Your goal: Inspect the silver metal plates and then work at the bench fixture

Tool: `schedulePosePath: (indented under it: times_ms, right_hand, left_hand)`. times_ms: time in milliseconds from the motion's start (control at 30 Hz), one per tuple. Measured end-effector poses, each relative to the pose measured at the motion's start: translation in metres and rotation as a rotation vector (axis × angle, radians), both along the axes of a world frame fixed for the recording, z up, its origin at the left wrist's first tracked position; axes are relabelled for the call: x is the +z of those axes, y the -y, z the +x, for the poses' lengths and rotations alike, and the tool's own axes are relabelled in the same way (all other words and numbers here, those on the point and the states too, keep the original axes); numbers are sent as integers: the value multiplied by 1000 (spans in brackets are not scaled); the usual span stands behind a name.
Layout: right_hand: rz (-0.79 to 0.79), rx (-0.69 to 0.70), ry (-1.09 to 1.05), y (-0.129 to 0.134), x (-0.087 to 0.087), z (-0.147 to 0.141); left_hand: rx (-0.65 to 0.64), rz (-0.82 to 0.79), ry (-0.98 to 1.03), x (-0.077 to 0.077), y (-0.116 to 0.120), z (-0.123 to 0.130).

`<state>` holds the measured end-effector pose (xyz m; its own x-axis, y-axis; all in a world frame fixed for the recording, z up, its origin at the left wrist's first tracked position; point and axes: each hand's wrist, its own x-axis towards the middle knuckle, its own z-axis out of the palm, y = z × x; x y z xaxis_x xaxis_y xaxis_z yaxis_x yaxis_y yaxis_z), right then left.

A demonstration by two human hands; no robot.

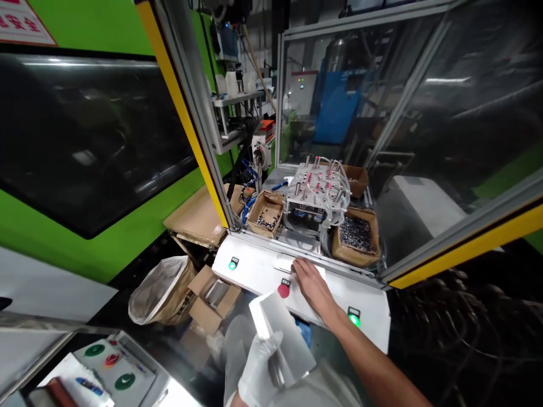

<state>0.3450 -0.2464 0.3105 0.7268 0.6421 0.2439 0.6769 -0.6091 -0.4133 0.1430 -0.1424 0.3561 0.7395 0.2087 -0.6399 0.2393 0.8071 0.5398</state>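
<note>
Left hand [259,362] grips white casing [286,333]; right hand [308,278], half-curled, hold unclear, sits between red button [283,291] and fixture [314,193].

"How many hands are there?"
"Two: a gloved left hand [259,362] and a bare right hand [309,278]."
"Anything held?"
"One pale angular piece [285,328] in the left; whether it is several stacked, I cannot tell."
"Buttons on the white panel [254,265]?"
"Three: two green buttons [232,265], one red button [283,290]."
"Containers?"
"Four cardboard boxes [356,258], three around one metal fixture [307,195], plus one sack [142,299]."
</note>
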Motion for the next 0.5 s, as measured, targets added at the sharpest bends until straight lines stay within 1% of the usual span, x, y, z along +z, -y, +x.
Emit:
schedulePosePath:
  times_ms: [67, 100, 167, 233, 267, 300, 367, 400, 467, 500]
  right_hand:
    - [142, -37, -81, 8, 11, -8]
    - [208, -66, -166, 13, 18, -16]
    - [286, -91, -461, 23, 30, -37]
    - [305, -12, -823, 31, 38, -62]
    - [321, 46, -972, 33, 39, -73]
    - [352, 94, -1078, 34, 39, -83]
    - [455, 125, -1181, 34, 35, -98]
    - [505, 103, -1199, 34, 32, -102]
    - [552, 30, -1166, 33, 26, -105]
    - [546, -15, -1109, 32, 24, -105]
  left_hand:
    - [25, 38, 31, 2, -1, 6]
    - [42, 59, 47, 3, -1, 10]
    - [72, 90, 80, 3, -1, 17]
    - [70, 89, 98, 1, 0, 24]
    - [57, 79, 100, -1, 0, 26]
    - [38, 66, 99, -3, 1, 28]
    - [-2, 43, 96, -8, 1, 31]
    - [-18, 36, 97, -11, 1, 33]
    - [-36, 35, 106, -16, 0, 36]
    - [-37, 38, 114, -18, -1, 38]
